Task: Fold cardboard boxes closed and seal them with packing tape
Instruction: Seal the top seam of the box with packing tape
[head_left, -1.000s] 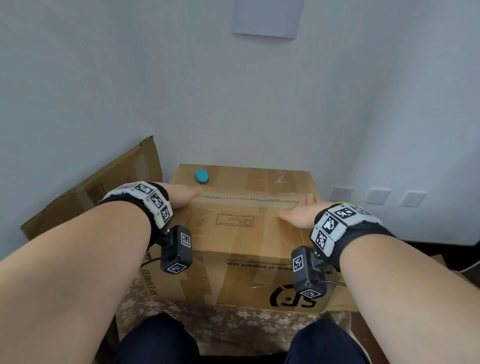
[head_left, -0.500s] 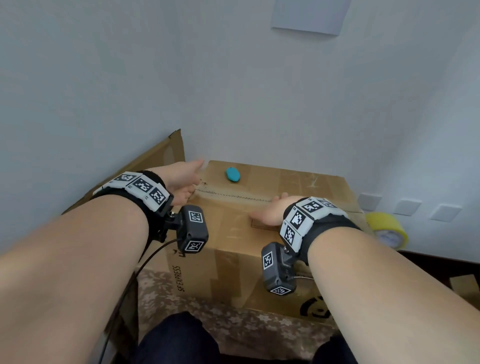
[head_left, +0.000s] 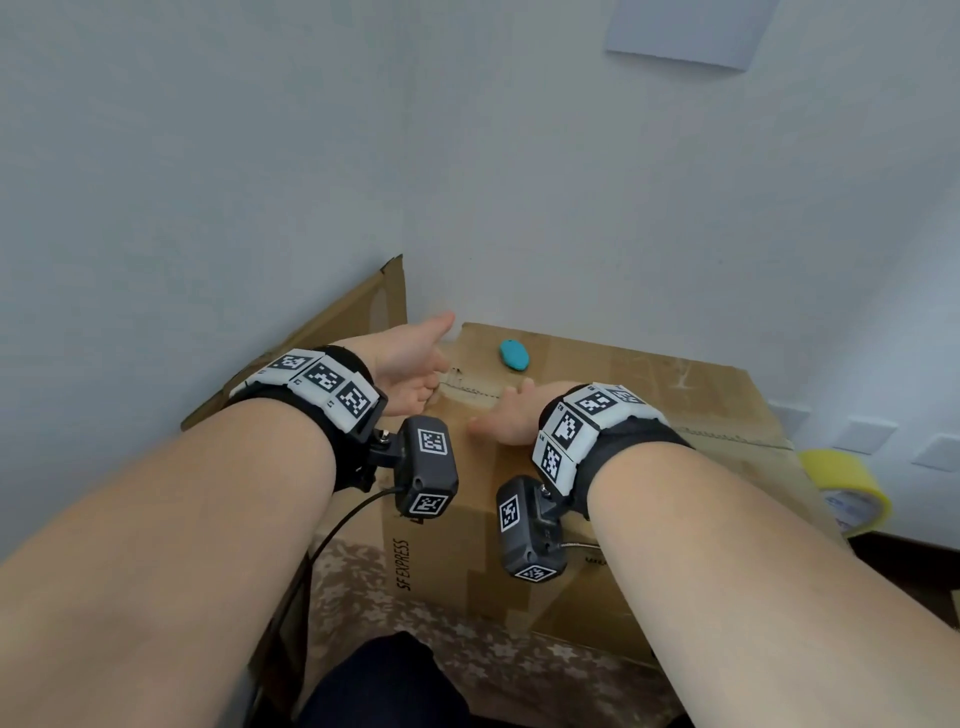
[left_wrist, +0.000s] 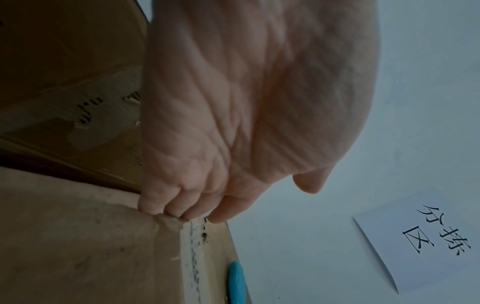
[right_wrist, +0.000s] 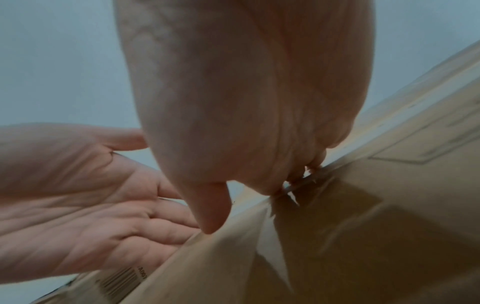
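Both hands have slid along the taped seam to the left end of the cardboard box (head_left: 597, 415). Left hand (head_left: 410, 364) presses straight fingers over that corner; right hand (head_left: 506, 423) lies flat just beside it. Yellow tape roll (head_left: 844, 488) sits off the box's right end.

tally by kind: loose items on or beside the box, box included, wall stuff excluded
Cardboard boxes: 2, the taped box and another box behind the left hand
Teal oval objects: 1, on the box top
Yellow tape rolls: 1, right of the box
Total: 4
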